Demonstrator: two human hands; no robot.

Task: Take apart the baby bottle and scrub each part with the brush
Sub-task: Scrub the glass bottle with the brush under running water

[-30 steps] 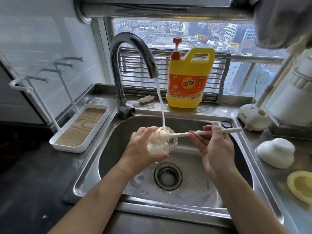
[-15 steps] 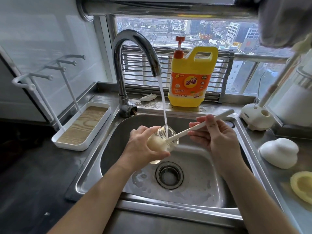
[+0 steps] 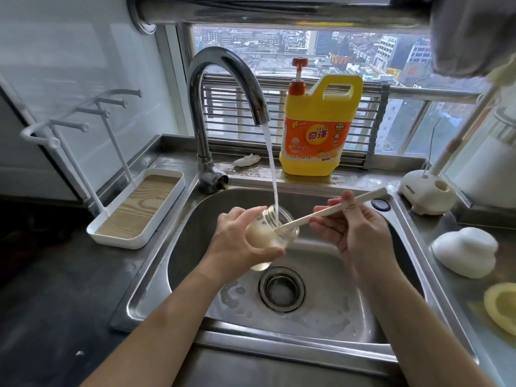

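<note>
Clear baby bottle body (image 3: 272, 233) held tilted above the sink basin (image 3: 195, 247), mouth turned up toward the tap, just above and left of the drain (image 3: 281, 289). Gripped around its lower half by the left hand (image 3: 237, 244), fingers curled closed on the glass-clear wall. Pushed into the mouth, a white brush (image 3: 332, 212), head pale and blurred inside the bottle, handle slanting up and right out of it. Handle pinched between thumb and fingertips of the right hand (image 3: 360, 233), other fingers loosely spread below. Falling from the curved chrome faucet (image 3: 223, 88) behind the sink, a thin stream of water (image 3: 272, 174) straight into the bottle mouth. Behind the sink on the ledge, right of the faucet, a yellow detergent jug (image 3: 318, 127) with a red pump, orange label reading "KEON" over two large Chinese characters, smaller print below too fine to read. Left of the sink, a white drying rack (image 3: 136, 208) with a wood-grain tray and upright pegs. Right of the sink, a white brush stand (image 3: 427, 194) bearing dark lettering that cannot be made out, then a white dome-shaped piece (image 3: 466, 251), and at the frame edge a yellow ring-like piece (image 3: 502, 305).
</note>
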